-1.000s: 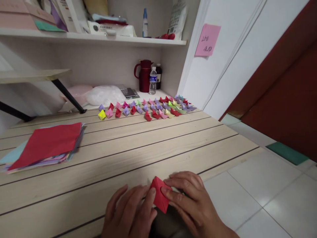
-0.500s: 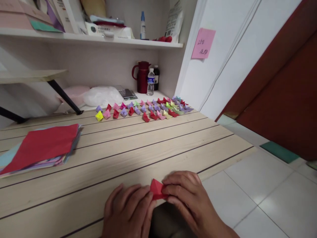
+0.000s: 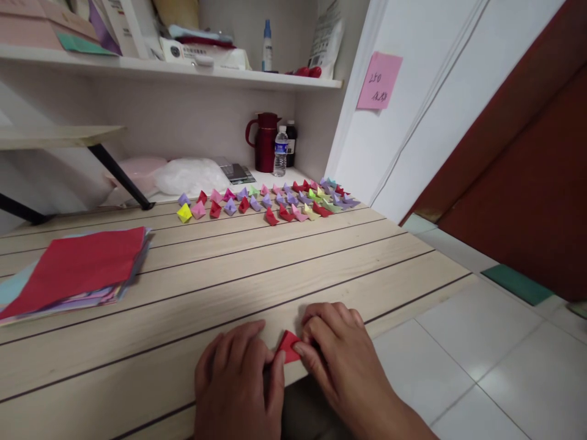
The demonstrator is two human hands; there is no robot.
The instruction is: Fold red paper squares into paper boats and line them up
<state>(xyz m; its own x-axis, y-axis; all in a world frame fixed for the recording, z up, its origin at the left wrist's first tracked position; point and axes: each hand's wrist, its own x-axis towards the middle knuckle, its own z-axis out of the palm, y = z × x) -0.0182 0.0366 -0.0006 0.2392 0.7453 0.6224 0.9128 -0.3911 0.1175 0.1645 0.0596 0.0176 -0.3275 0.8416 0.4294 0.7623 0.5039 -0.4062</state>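
Observation:
A small folded red paper piece [image 3: 287, 347] lies at the near edge of the wooden slatted board [image 3: 238, 269]. My left hand [image 3: 238, 379] presses its left side with fingers curled together. My right hand [image 3: 337, 354] pinches its right side, fingers bent over it. Most of the paper is hidden under my fingers. At the board's far side stand rows of several small folded paper shapes [image 3: 270, 201] in red, pink, purple, yellow and green.
A stack of coloured paper sheets [image 3: 76, 272], red on top, lies at the left. A dark red jug [image 3: 265, 142] and a water bottle [image 3: 280, 151] stand at the back. A pink note [image 3: 378, 80] is stuck on the white wall. White floor tiles [image 3: 481, 360] are at the right.
The red paper piece, held up tilted between my hands before, is now pressed flat and low against the board. Both hands moved slightly forward onto it.

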